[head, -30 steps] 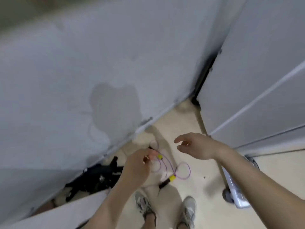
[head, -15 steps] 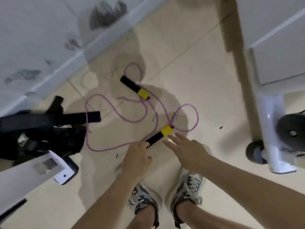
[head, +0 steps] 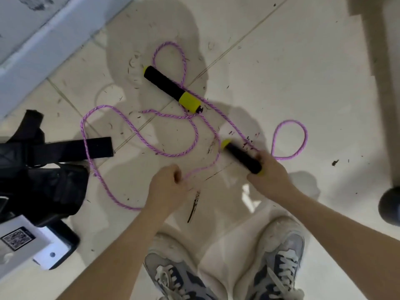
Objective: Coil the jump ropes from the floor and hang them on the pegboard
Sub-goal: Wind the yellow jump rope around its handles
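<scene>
The jump rope, a purple braided cord with two black foam handles tipped in yellow, lies in loose loops on the floor just right of the black bag. Further right of the bag, the right hand has its fingers closed around the nearer handle, while the other handle lies free. The left hand has its fingers curled where the cord passes under it, and I cannot tell if they hold it.
</scene>
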Motion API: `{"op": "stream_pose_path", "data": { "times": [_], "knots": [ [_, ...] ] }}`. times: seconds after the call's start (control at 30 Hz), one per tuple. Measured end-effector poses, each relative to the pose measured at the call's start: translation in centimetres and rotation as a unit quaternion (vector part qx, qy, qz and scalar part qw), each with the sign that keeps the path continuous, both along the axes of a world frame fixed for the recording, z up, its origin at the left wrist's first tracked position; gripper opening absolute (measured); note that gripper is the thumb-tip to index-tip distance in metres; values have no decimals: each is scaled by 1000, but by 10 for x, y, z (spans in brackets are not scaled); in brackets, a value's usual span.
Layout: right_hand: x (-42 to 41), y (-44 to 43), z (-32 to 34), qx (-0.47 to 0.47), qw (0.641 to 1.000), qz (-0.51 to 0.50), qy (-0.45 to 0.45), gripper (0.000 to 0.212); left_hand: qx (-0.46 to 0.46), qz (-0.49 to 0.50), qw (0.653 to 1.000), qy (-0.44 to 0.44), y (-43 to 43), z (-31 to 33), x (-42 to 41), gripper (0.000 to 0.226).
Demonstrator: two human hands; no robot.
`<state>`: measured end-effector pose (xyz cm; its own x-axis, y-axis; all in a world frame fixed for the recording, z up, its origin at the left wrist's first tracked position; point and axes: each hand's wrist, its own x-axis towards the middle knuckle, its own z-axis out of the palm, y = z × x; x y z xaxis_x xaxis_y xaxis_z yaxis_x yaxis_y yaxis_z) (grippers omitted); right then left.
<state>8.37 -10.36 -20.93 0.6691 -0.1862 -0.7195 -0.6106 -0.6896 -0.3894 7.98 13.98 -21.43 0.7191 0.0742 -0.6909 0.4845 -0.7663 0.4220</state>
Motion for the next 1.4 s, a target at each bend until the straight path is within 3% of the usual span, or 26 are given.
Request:
{"op": "stream_pose_path", "data": {
  "times": [0.03,0.07,0.1,0.17,0.2,0.33,0.47,0.53,0.63,0.73,0.8,0.83,0.87,0.93,1.0,1.13,1.2,1.3,1.4],
  "knots": [
    [5,-2,16,121,973,-185,58,28,-85,142,986,33,-4,14,12,23],
    [10,-2,35,239,905,-332,114,24,-171,255,949,73,-11,35,22,28],
    [14,0,55,335,827,-424,156,19,-239,307,916,102,-19,59,30,33],
    [20,7,99,466,704,-488,221,16,-295,245,914,133,-39,116,35,41],
    [24,12,123,513,674,-474,239,17,-305,192,922,138,-47,146,33,42],
    [49,29,227,582,633,-471,198,22,-333,109,921,171,-49,273,24,45],
    [79,30,369,559,630,-521,135,16,-338,95,917,188,-36,420,31,28],
    [89,27,444,536,658,-517,106,19,-344,67,914,203,-37,500,35,30],
    [98,16,560,490,720,-491,22,16,-330,-51,918,216,-46,619,32,31],
    [96,3,678,501,791,-347,-52,14,-189,-129,965,127,-45,699,26,28],
    [87,2,751,528,824,-193,-73,15,-144,-65,987,25,-46,741,43,29],
    [81,3,784,537,833,-114,-75,20,-203,38,978,-2,-50,766,52,26],
    [73,6,816,543,835,-45,-74,24,-290,151,945,2,-56,792,59,20],
    [56,14,870,532,840,65,-80,22,-513,264,816,45,-71,844,68,37],
    [38,20,907,509,844,141,-91,18,-650,295,699,41,-85,890,66,49],
    [0,23,944,524,834,141,-100,21,-654,350,669,-35,-95,945,61,30],
    [-18,21,955,548,820,80,-142,23,-636,349,678,-116,-87,962,50,25],
    [-39,19,975,523,808,-98,-254,35,-630,302,678,-227,-60,981,18,23],
    [-60,45,997,522,784,-148,-301,33,-606,195,720,-275,-52,998,-26,27]
  ]
}}
